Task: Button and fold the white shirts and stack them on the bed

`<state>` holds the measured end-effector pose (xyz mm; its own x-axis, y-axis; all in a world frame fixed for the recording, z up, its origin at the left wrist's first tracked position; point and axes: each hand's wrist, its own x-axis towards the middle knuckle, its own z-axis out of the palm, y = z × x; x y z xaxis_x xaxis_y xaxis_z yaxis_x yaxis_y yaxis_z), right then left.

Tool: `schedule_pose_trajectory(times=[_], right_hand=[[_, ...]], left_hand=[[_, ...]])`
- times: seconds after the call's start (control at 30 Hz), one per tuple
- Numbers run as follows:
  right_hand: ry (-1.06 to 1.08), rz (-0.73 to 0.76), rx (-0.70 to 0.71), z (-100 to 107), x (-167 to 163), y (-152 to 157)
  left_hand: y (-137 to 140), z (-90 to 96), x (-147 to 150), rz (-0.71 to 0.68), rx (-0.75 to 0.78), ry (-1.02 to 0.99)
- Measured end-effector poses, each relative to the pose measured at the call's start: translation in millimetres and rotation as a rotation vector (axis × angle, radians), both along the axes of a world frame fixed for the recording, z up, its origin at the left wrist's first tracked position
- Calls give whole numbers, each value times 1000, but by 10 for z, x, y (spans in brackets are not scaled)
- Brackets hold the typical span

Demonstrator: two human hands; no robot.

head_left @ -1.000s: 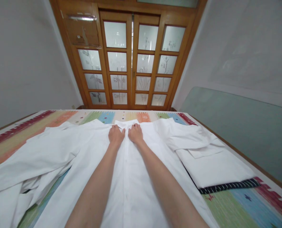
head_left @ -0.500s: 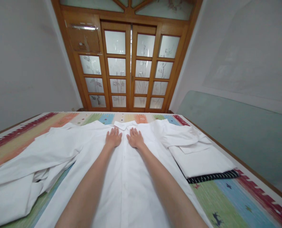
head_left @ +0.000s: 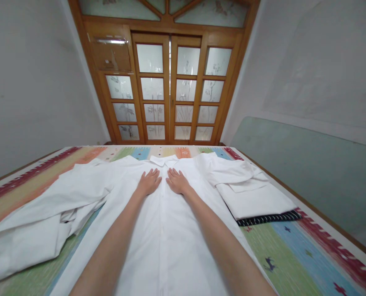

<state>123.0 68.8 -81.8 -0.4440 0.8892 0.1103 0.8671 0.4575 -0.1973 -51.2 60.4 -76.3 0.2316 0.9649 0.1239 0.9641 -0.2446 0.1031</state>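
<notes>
A white button-up shirt (head_left: 177, 230) lies spread with its front up, the collar (head_left: 163, 160) at the far end. My left hand (head_left: 149, 182) rests flat on the chest just left of the button line, fingers stretched toward the collar. On the other side of that line, my right hand (head_left: 177, 181) lies flat too, fingers extended. Neither hand grips the cloth. The left sleeve (head_left: 56, 193) spreads out in loose folds toward the left. The right sleeve (head_left: 232, 172) bends outward and meets a folded white cloth.
A striped, patterned cloth (head_left: 281, 255) covers the table beneath the shirt. At right lies the folded white cloth (head_left: 257, 201) on a black-and-white striped piece (head_left: 269, 218). A pale green panel (head_left: 309, 164) stands along the right edge. Wooden glazed doors (head_left: 170, 90) close off the far end.
Both hands have slid slightly back from the collar, toward me, and stay flat on the shirt. The camera view has shifted a little.
</notes>
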Motion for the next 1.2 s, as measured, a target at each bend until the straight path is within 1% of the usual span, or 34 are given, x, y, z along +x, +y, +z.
schedule_pose_trajectory(times=[0.13,0.23,0.3,0.37,0.43,0.53,0.63,0.8,0.97,1.2], right_hand=[[41,69,31,24,40,-39],[113,56,56,60,52,-40],[173,28,46,92,35,-36],[217,-44,19,126,-14,-33],[231,-168,6,161,-91,-33],[239,-329,33,206,-213,-31],[275,-392,49,230,-282,-10],[294,-429,77,200,-297,34],[282,-408,115,149,-280,37],[224,-347,158,122,-253,51]], left_hand=[[-96,22,7,-78,19,-18],[-137,32,1,-171,24,-34],[-151,30,2,-180,28,-53],[-159,24,23,-158,27,-66],[-167,24,69,-115,21,-65],[-175,55,167,-48,15,-37],[-167,119,252,1,38,-5],[-113,194,323,85,66,16],[-46,166,376,140,91,23],[-11,71,320,111,143,-30]])
